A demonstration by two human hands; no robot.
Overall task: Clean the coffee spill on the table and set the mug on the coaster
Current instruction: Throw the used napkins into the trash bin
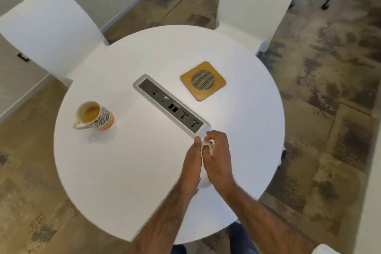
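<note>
A round white table (127, 171) carries everything here. Near its left edge stands an upright ceramic mug (95, 116) with a cream inside, a black-and-white zebra pattern on its wall and an orange band at the base; it holds light brown coffee that fills only part of it, with staining on the inner wall above the liquid, and its handle points toward the near-left edge. Toward the far-right edge lies a square wooden coaster (203, 80) with rounded corners and a round grey mesh centre, with nothing on it, well apart from the mug. Between them, running diagonally across the middle of the table, sits a long grey recessed power and socket panel (171, 105). Just beside the near end of that panel, both hands meet over the near-right part of the table: the left hand (191, 167) and right hand (218, 161) have their fingers curled together around a crumpled white paper tissue (206, 146). Two white chairs (49, 27) stand at the far edge.
</note>
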